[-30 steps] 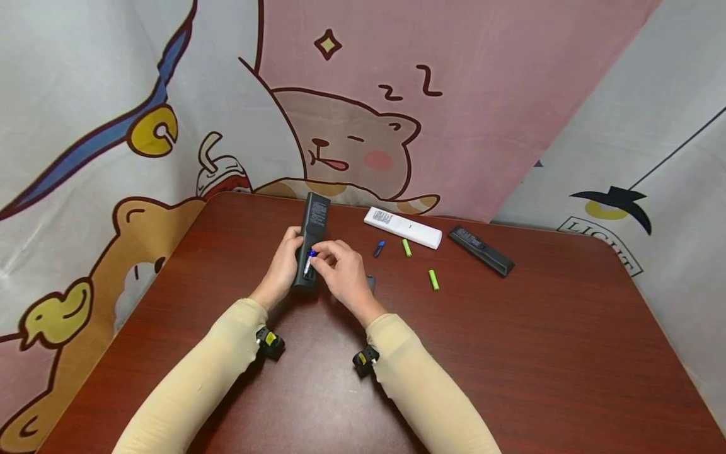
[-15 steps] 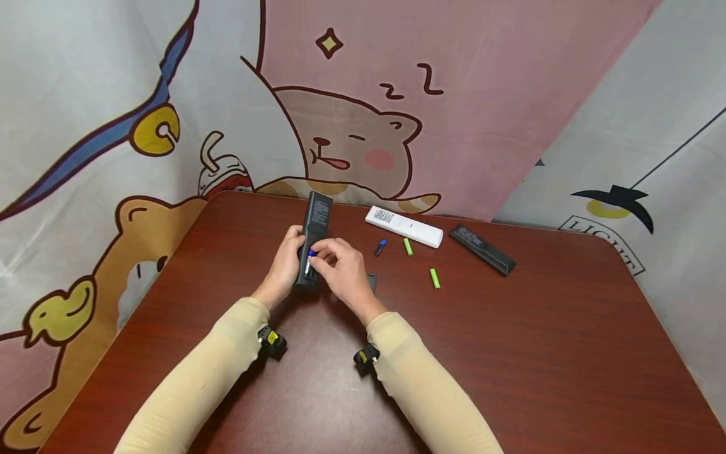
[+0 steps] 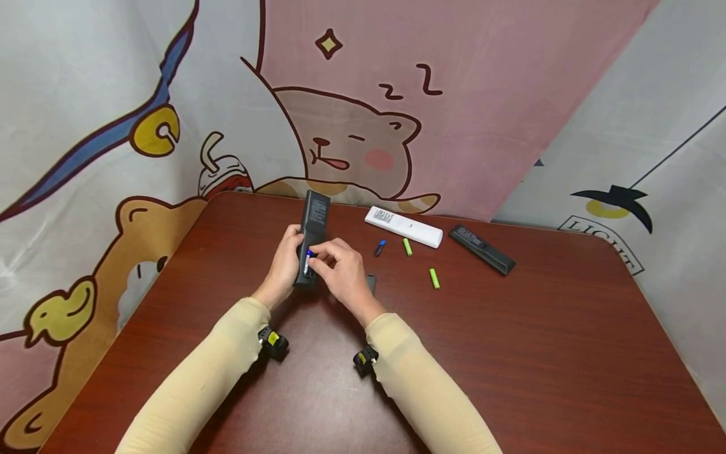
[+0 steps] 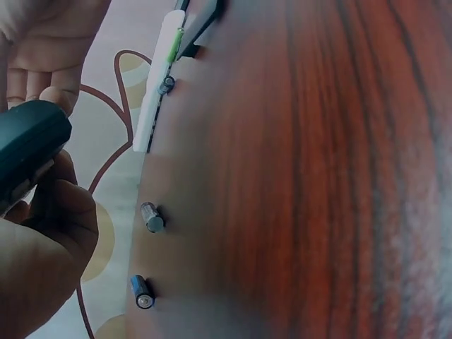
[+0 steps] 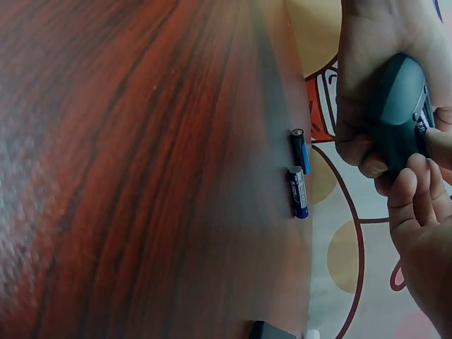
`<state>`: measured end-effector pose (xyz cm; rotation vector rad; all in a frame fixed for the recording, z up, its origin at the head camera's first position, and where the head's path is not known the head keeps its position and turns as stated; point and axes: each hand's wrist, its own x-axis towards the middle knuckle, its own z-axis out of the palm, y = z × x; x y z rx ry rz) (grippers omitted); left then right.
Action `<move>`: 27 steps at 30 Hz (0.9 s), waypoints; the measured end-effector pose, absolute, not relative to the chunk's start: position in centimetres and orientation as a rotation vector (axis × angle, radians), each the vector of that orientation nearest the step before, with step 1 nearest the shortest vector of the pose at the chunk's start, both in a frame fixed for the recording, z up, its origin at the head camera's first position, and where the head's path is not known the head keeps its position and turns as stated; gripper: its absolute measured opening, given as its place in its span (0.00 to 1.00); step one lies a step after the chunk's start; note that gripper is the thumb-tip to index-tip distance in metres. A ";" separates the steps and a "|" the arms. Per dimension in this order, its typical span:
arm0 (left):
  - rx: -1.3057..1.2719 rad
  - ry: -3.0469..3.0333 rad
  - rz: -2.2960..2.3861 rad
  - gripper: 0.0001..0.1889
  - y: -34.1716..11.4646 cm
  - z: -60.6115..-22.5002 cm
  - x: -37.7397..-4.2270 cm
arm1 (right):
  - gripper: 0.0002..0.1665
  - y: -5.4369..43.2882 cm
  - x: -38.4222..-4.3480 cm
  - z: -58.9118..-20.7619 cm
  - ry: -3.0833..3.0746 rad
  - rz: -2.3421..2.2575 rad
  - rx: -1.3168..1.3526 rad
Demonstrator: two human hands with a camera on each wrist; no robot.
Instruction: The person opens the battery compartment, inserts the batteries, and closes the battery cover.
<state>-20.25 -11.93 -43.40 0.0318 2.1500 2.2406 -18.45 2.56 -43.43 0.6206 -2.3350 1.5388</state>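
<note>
My left hand [image 3: 283, 261] grips a black remote control [image 3: 315, 217] back side up, its open battery bay facing me. A blue-and-white battery [image 3: 307, 265] lies along the bay. The right hand [image 3: 345, 271] pinches at the battery's blue end with thumb and index finger, which partly cover it. In the right wrist view, the right thumb [image 5: 439, 147] is at the bay, where a spring shows beside it. Other fingers of that hand rest against the remote's side. The remote is held above the table, tilted up at its far end.
A white remote [image 3: 404, 227] and another black remote [image 3: 482, 250] lie at the back. Near them are a blue-and-black battery [image 3: 380, 248] and green batteries [image 3: 434, 279]. A dark piece [image 3: 371, 282] shows behind the right wrist. Beyond the held remote lie two batteries [image 4: 152, 217], hidden from the head view.
The held remote and both hands have shifted very slightly left over the last half second. The grip looks the same, and the things on the table stay in place.
</note>
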 end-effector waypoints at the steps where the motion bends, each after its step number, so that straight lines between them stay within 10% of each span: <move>1: 0.034 2.140 2.247 0.18 -11.9 -43.4 -20.3 | 0.11 2.5 -18.5 -43.4 -2.328 1.540 0.619; 27: 0.036 2.159 2.236 0.18 -11.7 -43.1 -20.3 | 0.10 2.0 -18.7 -43.6 -2.254 1.563 0.524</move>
